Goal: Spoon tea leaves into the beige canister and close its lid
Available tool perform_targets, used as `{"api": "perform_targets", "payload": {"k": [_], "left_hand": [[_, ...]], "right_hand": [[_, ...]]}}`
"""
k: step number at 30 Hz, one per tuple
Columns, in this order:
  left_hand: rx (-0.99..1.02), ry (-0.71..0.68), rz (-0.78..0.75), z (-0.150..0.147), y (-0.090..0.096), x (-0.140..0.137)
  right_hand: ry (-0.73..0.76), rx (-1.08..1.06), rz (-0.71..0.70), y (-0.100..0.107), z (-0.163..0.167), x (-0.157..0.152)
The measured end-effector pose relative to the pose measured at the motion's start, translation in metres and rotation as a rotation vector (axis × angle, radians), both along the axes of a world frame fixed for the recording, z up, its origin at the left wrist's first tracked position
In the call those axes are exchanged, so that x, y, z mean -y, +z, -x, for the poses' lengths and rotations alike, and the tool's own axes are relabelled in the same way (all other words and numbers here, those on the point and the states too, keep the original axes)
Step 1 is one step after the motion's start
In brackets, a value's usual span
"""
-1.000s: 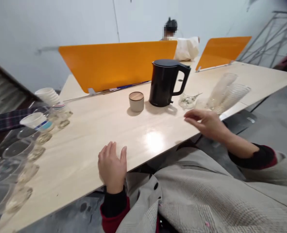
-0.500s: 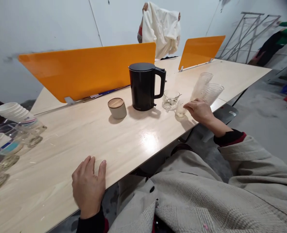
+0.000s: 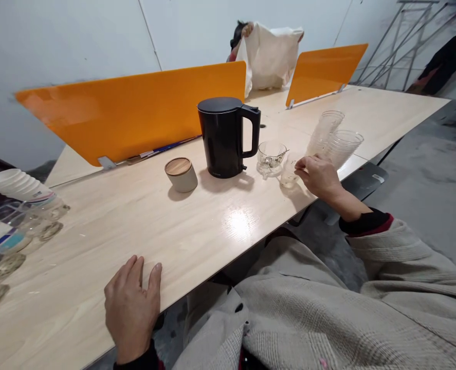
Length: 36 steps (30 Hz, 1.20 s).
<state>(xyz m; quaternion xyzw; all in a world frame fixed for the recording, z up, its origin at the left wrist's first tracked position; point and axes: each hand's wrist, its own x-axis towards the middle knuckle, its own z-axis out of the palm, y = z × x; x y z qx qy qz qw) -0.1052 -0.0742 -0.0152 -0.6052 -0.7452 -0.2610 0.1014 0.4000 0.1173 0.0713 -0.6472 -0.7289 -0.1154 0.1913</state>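
My left hand (image 3: 133,303) rests on the near edge of the table, fingers stretched out and nothing in it. At the right, my right hand (image 3: 320,177) is closed in a pinch at the upper right side of a clear cup (image 3: 288,177). Whatever lies between the fingertips is too small or hidden to make out. Small dark bits show low in that cup, which stands on the table. To its left is a ribbed glass bowl (image 3: 272,156) with dark bits and a thin stick-like thing in it. Two stacks of clear cups (image 3: 343,144) stand behind my right hand.
A black electric kettle (image 3: 222,139) stands mid-table, beside a grey jar with a wooden lid (image 3: 181,174). Paper cups (image 3: 15,185) and clear cups are at the far left. Orange dividers (image 3: 135,110) cross the table. Behind, a person holds up a white cloth (image 3: 272,56).
The view has shifted slightly. My right hand stays pinched by the clear cup, and my left hand still lies on the table. The person behind has lowered the white cloth.
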Motion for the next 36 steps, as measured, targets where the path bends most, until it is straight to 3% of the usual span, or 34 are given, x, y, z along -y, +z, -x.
{"api": "perform_targets", "payload": {"k": [5,11,15,19,22,25,29,33,36], "left_hand": [[-0.006,-0.006,-0.005,-0.001,0.001,-0.001],[0.002,-0.011,-0.012,-0.001,0.000,-0.001],[0.006,-0.022,-0.025,0.000,0.000,-0.001],[0.005,-0.037,-0.040,0.000,-0.001,-0.001],[0.021,-0.028,-0.040,-0.001,-0.002,0.000],[0.044,-0.015,-0.037,-0.003,-0.003,0.000],[0.085,0.007,-0.025,-0.005,-0.004,0.000],[0.110,0.027,-0.008,-0.008,-0.002,0.001],[0.122,0.033,-0.010,-0.010,0.000,0.002]], "right_hand": [[0.052,-0.080,-0.131,0.007,-0.009,0.001],[0.051,-0.061,-0.083,0.004,-0.008,-0.002],[0.072,-0.083,-0.154,0.005,-0.009,-0.001],[0.081,-0.094,-0.235,0.021,-0.009,0.010],[0.112,-0.108,-0.389,0.037,0.001,0.029],[0.258,-0.197,-0.511,0.048,0.028,0.049],[0.559,-0.375,-0.328,0.039,0.086,0.055],[0.758,-0.475,-0.112,0.006,0.151,0.036],[0.866,-0.463,-0.029,-0.016,0.189,0.019]]}}
